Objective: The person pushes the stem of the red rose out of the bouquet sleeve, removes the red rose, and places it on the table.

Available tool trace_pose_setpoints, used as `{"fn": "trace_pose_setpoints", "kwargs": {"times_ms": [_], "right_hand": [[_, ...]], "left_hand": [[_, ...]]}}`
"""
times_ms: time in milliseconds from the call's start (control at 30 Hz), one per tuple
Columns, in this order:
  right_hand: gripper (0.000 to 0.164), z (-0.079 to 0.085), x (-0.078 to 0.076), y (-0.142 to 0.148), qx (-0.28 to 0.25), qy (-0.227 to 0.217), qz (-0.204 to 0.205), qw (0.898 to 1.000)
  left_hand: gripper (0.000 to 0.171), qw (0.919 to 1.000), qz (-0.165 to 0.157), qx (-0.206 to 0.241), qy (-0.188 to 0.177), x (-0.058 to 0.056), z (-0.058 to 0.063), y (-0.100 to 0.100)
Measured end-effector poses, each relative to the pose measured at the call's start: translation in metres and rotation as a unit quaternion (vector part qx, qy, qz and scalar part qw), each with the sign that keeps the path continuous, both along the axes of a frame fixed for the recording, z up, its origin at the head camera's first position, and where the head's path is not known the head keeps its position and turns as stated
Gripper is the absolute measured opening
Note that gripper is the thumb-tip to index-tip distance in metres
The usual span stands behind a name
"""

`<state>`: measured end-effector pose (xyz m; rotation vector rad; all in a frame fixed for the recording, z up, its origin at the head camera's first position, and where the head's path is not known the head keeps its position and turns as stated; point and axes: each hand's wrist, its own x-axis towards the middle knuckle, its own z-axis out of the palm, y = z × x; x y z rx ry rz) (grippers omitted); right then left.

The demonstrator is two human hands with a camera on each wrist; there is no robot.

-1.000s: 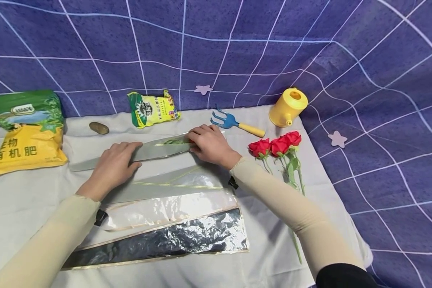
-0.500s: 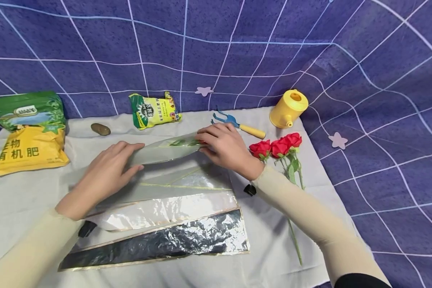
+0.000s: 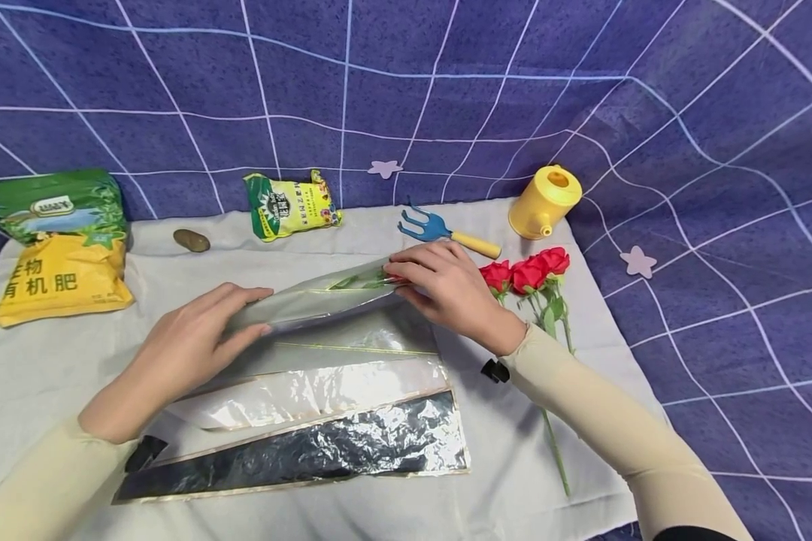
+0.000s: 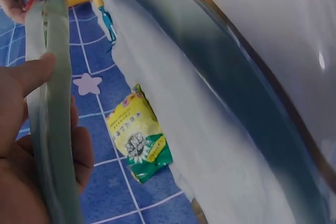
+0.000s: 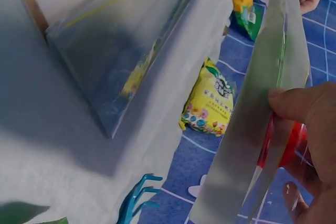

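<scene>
A rose in a translucent grey-green wrapping sheet (image 3: 311, 300) is held above the table between both hands. My left hand (image 3: 186, 346) grips the stem end of the rolled sheet; in the left wrist view its thumb lies across the front and its fingers behind. With thumb and fingers, my right hand (image 3: 449, 293) pinches the flower end. Green leaves show through the sheet, and the red bloom (image 5: 294, 142) is partly hidden by that hand. Beneath lie another grey sheet with a yellow line (image 3: 379, 338), a whitish sheet (image 3: 345, 394) and a black sheet (image 3: 331, 443).
Several red roses (image 3: 529, 274) lie at the right. Behind are a yellow watering can (image 3: 544, 203), a blue hand fork (image 3: 433, 228) with a yellow handle, a small fertilizer bag (image 3: 291, 207), a brown stone (image 3: 192, 240) and a large green-yellow bag (image 3: 64, 255).
The wrapped rose has come up off the table and toward me. My right hand has moved right and slightly nearer, while my left hand has shifted nearer to me.
</scene>
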<state>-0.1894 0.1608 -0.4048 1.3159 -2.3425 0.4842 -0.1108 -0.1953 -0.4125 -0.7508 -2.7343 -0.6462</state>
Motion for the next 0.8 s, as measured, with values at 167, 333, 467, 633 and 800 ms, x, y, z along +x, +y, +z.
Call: {"fn": "trace_pose_setpoints", "kwargs": {"times_ms": [167,333,467,633,800], "right_hand": [[0.045,0.002,0.005,-0.002,-0.046,0.015,-0.016,0.999],[0.033,0.001,0.023,-0.010,-0.161,-0.010,0.051,0.986],[0.022,-0.010,0.040,-0.021,-0.182,-0.253,0.096,0.945],[0.036,-0.023,0.050,-0.038,-0.267,-0.590,0.019,0.762],[0.037,-0.025,0.050,-0.053,-0.474,-0.658,0.016,0.585]], "left_hand": [[0.050,0.9995,0.003,0.032,-0.006,-0.001,-0.001,0.002],[0.049,0.9989,0.014,0.043,-0.012,-0.001,0.001,0.004],[0.051,0.9985,0.024,0.048,-0.007,0.000,0.006,0.010],[0.053,0.9973,0.020,0.071,0.009,0.003,0.016,0.025],[0.058,0.9967,0.000,0.078,0.019,0.010,0.023,0.043]]}}
